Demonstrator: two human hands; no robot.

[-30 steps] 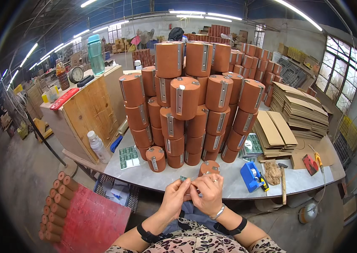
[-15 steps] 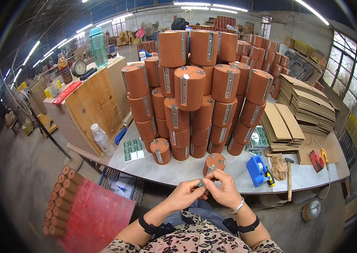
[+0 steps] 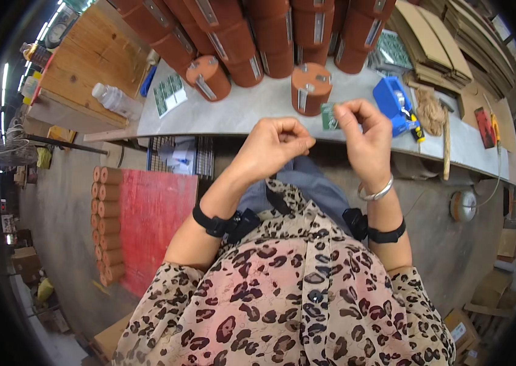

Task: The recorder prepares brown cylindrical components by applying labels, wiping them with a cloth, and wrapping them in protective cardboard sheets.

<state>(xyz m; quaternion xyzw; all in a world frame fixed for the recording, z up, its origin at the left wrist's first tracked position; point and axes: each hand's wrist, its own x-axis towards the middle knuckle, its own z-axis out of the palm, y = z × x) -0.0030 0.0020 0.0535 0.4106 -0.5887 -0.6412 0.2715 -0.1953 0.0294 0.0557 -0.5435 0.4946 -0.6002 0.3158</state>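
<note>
A long grey table (image 3: 258,116) runs across the view. On it stands a stack of orange-brown tubes (image 3: 258,30), with one tube (image 3: 208,78) lying tilted at the front and another (image 3: 310,88) upright near the edge. A sheet of green stickers (image 3: 169,94) lies at the left end (flat, beside the tilted tube). To the right sit a blue box (image 3: 392,104), a wad of brown twine (image 3: 432,113) and flattened cardboard (image 3: 435,43).

Orange-brown cylinder (image 3: 311,87), green label (image 3: 329,116), blue tape dispenser (image 3: 392,104), red mat (image 3: 154,213), leopard-print blouse (image 3: 282,305).
</note>
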